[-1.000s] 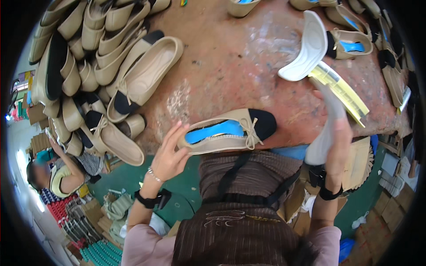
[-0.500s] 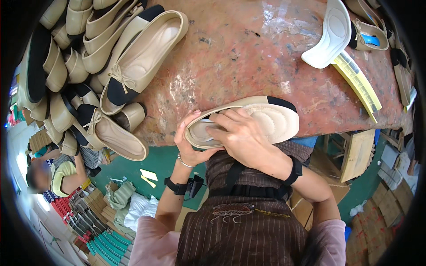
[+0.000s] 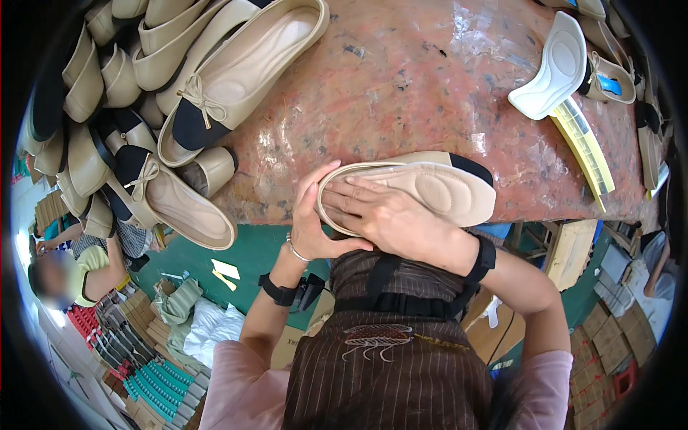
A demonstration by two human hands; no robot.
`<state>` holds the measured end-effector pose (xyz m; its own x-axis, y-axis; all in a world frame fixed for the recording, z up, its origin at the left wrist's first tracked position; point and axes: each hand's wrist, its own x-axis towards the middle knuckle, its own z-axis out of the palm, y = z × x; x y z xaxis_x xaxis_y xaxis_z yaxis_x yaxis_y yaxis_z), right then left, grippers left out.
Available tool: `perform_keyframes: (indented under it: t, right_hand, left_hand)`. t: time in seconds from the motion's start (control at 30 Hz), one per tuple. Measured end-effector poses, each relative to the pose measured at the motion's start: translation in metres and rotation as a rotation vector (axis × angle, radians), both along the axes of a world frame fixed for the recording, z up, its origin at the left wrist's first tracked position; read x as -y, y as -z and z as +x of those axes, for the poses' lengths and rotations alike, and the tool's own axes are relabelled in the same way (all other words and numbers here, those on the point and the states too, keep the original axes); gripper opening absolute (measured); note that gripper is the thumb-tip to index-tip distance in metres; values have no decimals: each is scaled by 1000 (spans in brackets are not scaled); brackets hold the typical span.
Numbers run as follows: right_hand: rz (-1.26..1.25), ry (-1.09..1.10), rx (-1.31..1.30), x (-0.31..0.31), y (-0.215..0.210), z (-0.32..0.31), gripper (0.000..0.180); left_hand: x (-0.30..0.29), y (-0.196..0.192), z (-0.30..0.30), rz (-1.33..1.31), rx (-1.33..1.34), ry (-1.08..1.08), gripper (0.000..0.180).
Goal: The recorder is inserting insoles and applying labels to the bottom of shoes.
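Observation:
A beige flat shoe [image 3: 423, 157] with a black toe lies sideways at the table's front edge, toe to the right. My left hand [image 3: 312, 228] grips its heel, fingers along the far side and thumb on the near side. A padded beige insole [image 3: 453, 195] reaches from the heel over the shoe, its front end lying outside above the toe. My right hand [image 3: 408, 223] rests on the insole's rear part, fingers lying flat inside the heel. The hand hides part of the insole and the near side of the shoe.
Several beige shoes are piled at the left, among them a bow-trimmed flat [image 3: 251, 68]. White insoles [image 3: 555, 64] lie at the right on a curved yellow strip [image 3: 584, 150]. More shoes [image 3: 609, 82] stand at the far right. A person [image 3: 93, 269] works at the far left.
The insole's heel end now lies down inside the shoe. My right fingers have gone from pinching at the heel to lying flat on it. The shoe has shifted slightly right.

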<state>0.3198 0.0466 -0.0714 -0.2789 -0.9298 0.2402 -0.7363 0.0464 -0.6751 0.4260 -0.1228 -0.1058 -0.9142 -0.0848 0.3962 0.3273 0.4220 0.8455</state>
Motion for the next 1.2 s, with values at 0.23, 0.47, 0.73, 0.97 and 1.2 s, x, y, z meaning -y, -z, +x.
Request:
perform_keyframes:
  t: [0.23,0.47,0.73,0.97,1.2]
  right_hand:
    - [164,96,-54,2,-7,21,33]
    - [251,440,-143,-10,-23,29,29]
    - [155,1170,-446,-52,-41,-41,63]
    - [106,736,143,-68,-84,-37,46]
    - [251,709,39,-75,-52,46,32]
  left_hand:
    - [5,-9,-3,-66,151,-26,32]
    - [-10,-17,-5,-36,172,-126,24]
    - [-86,-69,-5,-333,372,-79,71]
    - [-109,-87,-10,-665,424,186,55]
    - [-118,-79,-3,-940,507,275,33]
